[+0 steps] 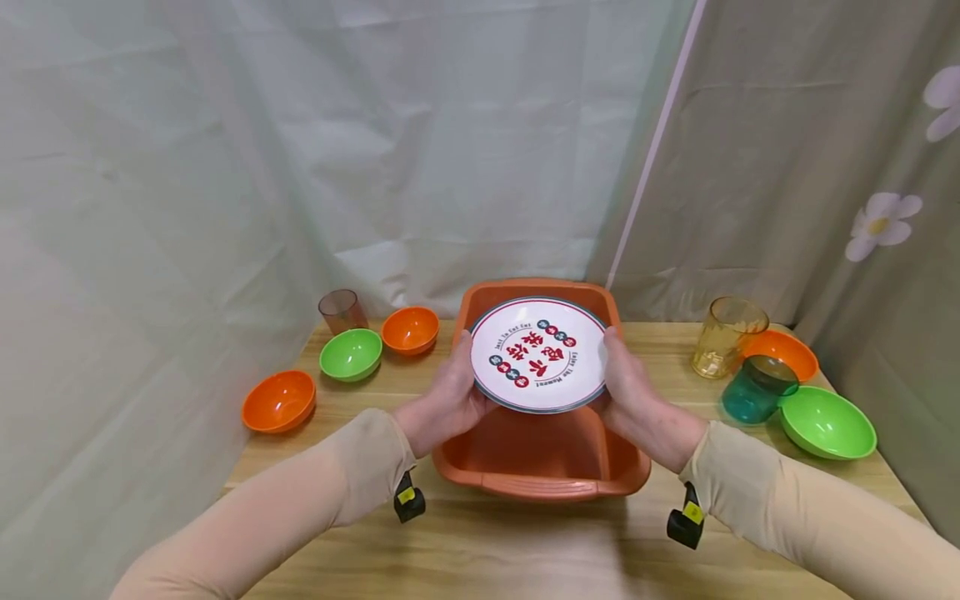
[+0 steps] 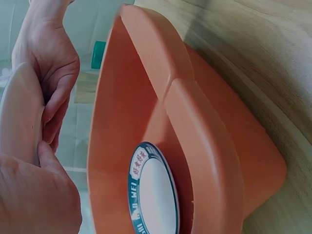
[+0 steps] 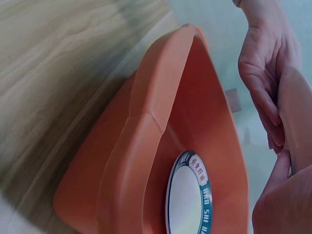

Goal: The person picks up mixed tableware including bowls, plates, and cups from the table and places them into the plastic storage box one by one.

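Observation:
A round white plate [image 1: 538, 354] with red lettering and a thin dark rim is held above an orange basin [image 1: 525, 483]. My left hand [image 1: 450, 392] grips its left edge, thumb at the rim and fingers underneath. On the opposite edge, my right hand [image 1: 637, 396] grips it the same way. Both wrist views show fingers [image 2: 53, 102] curled under the plate's underside. Inside the basin lies another plate [image 2: 158, 195] with a teal lettered rim, visible in both wrist views and hidden from the head view.
Left of the basin stand orange bowls [image 1: 279, 402] [image 1: 410, 330], a green bowl [image 1: 351, 354] and a brownish cup [image 1: 342, 310]. To the right are a yellow cup [image 1: 723, 337], a teal cup [image 1: 757, 390], an orange bowl [image 1: 795, 354] and a green bowl [image 1: 827, 422]. Curtains [image 1: 450, 150] hang behind.

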The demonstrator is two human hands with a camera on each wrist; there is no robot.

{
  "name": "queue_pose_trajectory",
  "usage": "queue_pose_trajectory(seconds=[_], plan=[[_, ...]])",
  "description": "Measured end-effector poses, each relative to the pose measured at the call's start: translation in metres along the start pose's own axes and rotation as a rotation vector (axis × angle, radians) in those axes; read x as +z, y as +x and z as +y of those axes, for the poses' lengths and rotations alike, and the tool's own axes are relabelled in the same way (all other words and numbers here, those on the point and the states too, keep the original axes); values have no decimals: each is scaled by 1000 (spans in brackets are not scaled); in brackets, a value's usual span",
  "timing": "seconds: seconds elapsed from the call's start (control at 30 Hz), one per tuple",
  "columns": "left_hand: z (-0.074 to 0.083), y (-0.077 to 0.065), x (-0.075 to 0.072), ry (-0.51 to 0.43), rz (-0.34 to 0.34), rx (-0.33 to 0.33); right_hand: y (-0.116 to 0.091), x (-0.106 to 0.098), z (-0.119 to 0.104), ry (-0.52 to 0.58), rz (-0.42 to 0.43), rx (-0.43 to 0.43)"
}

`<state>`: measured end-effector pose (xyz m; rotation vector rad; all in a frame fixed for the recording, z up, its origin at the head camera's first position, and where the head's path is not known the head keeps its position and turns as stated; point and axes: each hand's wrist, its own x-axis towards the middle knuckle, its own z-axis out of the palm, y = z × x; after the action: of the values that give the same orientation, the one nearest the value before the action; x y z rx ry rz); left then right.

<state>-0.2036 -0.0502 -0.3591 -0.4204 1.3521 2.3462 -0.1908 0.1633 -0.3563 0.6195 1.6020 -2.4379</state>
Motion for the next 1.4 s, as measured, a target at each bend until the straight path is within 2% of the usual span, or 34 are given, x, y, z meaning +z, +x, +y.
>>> queue_pose_trajectory(seconds=[0.2, 0.4, 0.67, 0.87, 0.97, 1.17, 1.4], plan=[[0, 1, -2, 6, 31, 6, 1, -4, 1, -69, -49, -20], [1, 2, -5, -1, 35, 13, 4, -14, -3, -181, -148, -145], [3, 4, -9, 7, 25, 11, 3, -39, -21, -564, -248, -342], [6, 7, -9, 6, 26, 8, -4, -53, -40, -924, -278, -485], [8, 8, -9, 11, 32, 7, -5, -57, -46, -1045, -332, -560], [13, 15, -7, 22, 43, 19, -9, -60, -47, -1307, -360, -702], [19, 26, -2, 33, 8, 23, -14, -61, -41, -1609, -373, -785]])
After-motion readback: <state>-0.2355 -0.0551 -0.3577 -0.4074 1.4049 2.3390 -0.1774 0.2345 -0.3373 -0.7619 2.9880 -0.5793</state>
